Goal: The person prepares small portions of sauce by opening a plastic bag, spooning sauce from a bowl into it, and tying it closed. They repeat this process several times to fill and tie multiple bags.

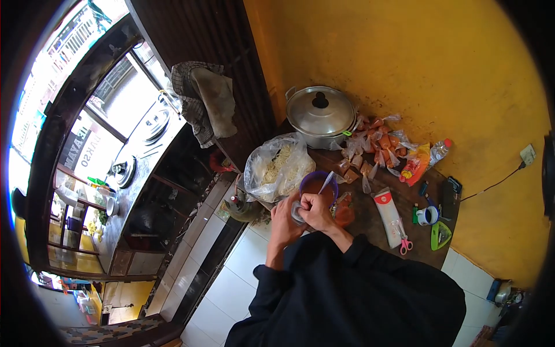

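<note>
Fingers of both hands pinch a small clear bag (298,211) at the table's (370,231) near edge, just in front of a purple bowl (317,185) of reddish sauce. Left hand (283,220) cups the bag from below; right hand (317,209) clenches over its top, likely at the neck. Thin, limp and probably slick, the bag looks light but easy to spill or tear, so the twisted neck seems the safest hold, with a palm under its belly. To the left lies a big bag of noodles (277,168). Behind stands a lidded pot (321,115); to its right, tied sauce packets (376,150). Farther right lie pink scissors (404,244) and a mug (428,215).
</note>
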Demonstrator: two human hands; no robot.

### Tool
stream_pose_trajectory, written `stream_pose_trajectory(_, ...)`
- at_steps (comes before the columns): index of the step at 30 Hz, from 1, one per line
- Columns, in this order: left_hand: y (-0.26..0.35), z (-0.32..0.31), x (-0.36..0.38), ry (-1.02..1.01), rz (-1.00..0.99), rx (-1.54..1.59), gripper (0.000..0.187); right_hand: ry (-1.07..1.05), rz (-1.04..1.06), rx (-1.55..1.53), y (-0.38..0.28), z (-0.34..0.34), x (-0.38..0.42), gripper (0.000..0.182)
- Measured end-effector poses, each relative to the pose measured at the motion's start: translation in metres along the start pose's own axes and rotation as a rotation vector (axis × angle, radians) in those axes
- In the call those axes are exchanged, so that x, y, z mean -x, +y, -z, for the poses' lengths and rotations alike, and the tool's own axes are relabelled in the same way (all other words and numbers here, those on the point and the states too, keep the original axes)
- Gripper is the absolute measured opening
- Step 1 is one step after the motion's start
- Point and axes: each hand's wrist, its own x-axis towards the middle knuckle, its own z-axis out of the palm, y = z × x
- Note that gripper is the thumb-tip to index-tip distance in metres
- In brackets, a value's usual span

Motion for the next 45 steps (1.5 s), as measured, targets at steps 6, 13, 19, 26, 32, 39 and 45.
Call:
stream_pose_trajectory(6,-0.032,-0.02,0.007,0.096,0.21,0.175,0.028,0.341,-0.045,-0.173,0.003,0.055,-0.016,0.025)
stream_pose_trajectory(13,-0.03,-0.031,0.006,-0.056,0.298,0.124,0.028,0.17,-0.029,0.607,0.085,0.093,-0.043,0.029)
stream_pose_trajectory(19,-0.027,-0.025,0.004,-0.151,0.42,-0.051,0.036,0.258,0.093,0.382,0.06,0.088,-0.05,0.013)
stream_pose_trajectory(26,-0.028,-0.025,0.002,-0.176,0.456,-0.09,0.033,0.319,-0.045,0.391,0.059,0.069,-0.027,0.01)
stream_pose_trajectory(32,-0.031,-0.026,0.003,-0.187,0.456,-0.107,0.032,0.409,0.18,0.438,0.038,0.077,-0.027,0.008)
stream_pose_trajectory(39,-0.033,-0.028,0.002,-0.156,0.463,-0.072,0.032,0.362,0.241,0.591,0.043,0.075,-0.012,0.007)
stream_pose_trajectory(45,-0.035,-0.027,0.004,-0.152,0.461,-0.029,0.031,0.317,0.238,0.567,0.05,0.067,-0.006,0.007)
